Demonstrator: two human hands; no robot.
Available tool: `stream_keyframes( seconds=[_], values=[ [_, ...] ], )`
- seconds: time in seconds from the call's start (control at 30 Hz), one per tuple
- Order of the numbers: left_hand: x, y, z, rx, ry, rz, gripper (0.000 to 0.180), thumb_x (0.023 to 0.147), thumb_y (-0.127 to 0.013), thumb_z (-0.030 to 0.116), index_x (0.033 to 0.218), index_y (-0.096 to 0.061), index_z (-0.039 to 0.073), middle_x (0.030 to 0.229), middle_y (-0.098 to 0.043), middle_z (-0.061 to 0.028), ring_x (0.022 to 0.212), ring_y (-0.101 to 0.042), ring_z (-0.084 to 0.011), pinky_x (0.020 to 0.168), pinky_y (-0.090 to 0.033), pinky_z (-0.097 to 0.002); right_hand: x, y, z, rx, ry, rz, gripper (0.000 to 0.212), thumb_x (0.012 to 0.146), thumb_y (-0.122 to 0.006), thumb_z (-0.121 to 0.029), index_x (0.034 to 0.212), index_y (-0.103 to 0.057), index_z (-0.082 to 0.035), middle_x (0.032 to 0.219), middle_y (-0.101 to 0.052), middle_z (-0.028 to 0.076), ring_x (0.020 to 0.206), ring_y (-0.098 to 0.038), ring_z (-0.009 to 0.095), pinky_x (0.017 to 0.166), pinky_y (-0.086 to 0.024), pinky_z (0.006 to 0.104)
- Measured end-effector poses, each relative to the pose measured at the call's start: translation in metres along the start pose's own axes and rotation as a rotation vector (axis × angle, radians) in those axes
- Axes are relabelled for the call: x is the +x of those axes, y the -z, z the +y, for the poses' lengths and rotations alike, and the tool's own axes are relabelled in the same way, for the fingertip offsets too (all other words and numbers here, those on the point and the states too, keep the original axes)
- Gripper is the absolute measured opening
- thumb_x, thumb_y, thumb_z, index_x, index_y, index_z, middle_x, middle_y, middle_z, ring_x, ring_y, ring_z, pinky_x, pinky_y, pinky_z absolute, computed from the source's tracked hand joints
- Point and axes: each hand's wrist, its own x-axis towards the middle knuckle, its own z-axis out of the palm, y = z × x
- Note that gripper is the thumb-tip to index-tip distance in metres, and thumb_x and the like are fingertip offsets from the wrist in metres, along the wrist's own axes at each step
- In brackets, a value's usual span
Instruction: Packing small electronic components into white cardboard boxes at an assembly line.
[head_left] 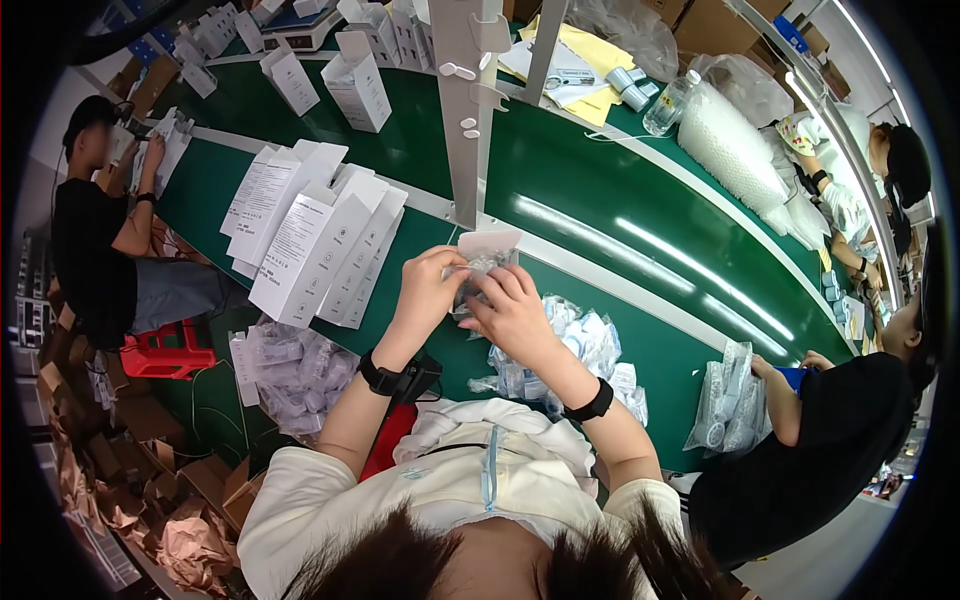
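Observation:
In front of me, close to the metal post, both my hands meet over a white box flap (497,241) and a crinkled clear plastic bag (482,262). My left hand (432,285) has its fingers closed on the bag's left side. From the right, my right hand (512,312) curls its fingers over the same bag. What lies inside the bag is hidden by the fingers. Just right of my right forearm is a pile of clear bags (590,345) with white and blue parts. Several tall white boxes (315,250) stand left of my left hand, flaps raised.
A grey metal post (465,120) rises beyond my hands beside the green conveyor belt (600,210). Bagged parts (300,370) fill a container at my left. Co-workers sit at left and right; the right one is beside a bagged bundle (728,400). Bubble wrap (730,145) lies across the belt.

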Motion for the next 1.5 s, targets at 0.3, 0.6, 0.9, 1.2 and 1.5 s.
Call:
stream_keyframes(
  seconds=[0.3, 0.6, 0.9, 1.2, 1.5],
  values=[
    [-0.009, 0.111, 0.001, 1.191, 0.277, 0.176, 0.087, 0.063, -0.074, 0.018, 0.135, -0.026, 0.016, 0.141, -0.017, -0.0177, 0.129, -0.012, -0.0426, 0.099, -0.015, -0.0610, -0.015, -0.068, 0.026, 0.656, -0.324, 0.323, 0.108, 0.054, -0.081, -0.018, 0.136, -0.013, -0.008, 0.129, -0.031, 0.019, 0.121, -0.032, 0.036, 0.102, -0.026, 0.0399],
    [-0.056, 0.073, 0.035, 0.793, 0.128, -0.101, 0.095, 0.059, -0.073, 0.011, 0.137, -0.020, 0.014, 0.137, -0.024, -0.0191, 0.118, -0.030, -0.0409, 0.094, -0.025, -0.0556, -0.051, 0.020, 0.093, 0.957, -0.696, 0.942, 0.114, 0.059, -0.075, -0.003, 0.138, 0.006, -0.013, 0.133, -0.026, 0.018, 0.120, -0.036, 0.027, 0.099, -0.032, 0.0381],
    [-0.033, -0.029, -0.029, 0.904, 0.323, -0.535, 0.099, 0.062, -0.074, 0.017, 0.138, -0.010, 0.014, 0.132, -0.030, -0.0220, 0.112, -0.037, -0.0372, 0.091, -0.036, -0.0420, -0.117, 0.013, 0.224, 0.309, -0.937, 0.916, 0.114, 0.059, -0.077, -0.009, 0.138, 0.006, -0.011, 0.133, -0.027, 0.020, 0.120, -0.034, 0.031, 0.099, -0.030, 0.0405],
    [0.001, -0.032, -0.112, -0.313, 0.437, -0.522, 0.091, 0.064, -0.071, 0.011, 0.137, -0.016, 0.011, 0.117, -0.049, -0.0131, 0.105, -0.049, -0.0239, 0.088, -0.039, -0.0305, -0.366, 0.078, 0.157, -0.596, -1.857, -0.113, 0.060, 0.060, -0.071, -0.014, 0.114, -0.047, -0.011, 0.113, -0.047, 0.017, 0.107, -0.042, 0.036, 0.083, -0.041, 0.0500],
    [0.019, -0.023, -0.023, -0.384, 0.028, -0.338, 0.079, 0.059, -0.071, 0.012, 0.127, -0.031, 0.011, 0.126, -0.038, -0.0136, 0.110, -0.045, -0.0249, 0.090, -0.039, -0.0326, -0.347, 0.091, 0.115, -0.443, -1.626, -0.248, 0.053, 0.062, -0.065, -0.006, 0.111, -0.045, -0.006, 0.109, -0.051, 0.011, 0.102, -0.048, 0.032, 0.082, -0.042, 0.0466]
  ],
)
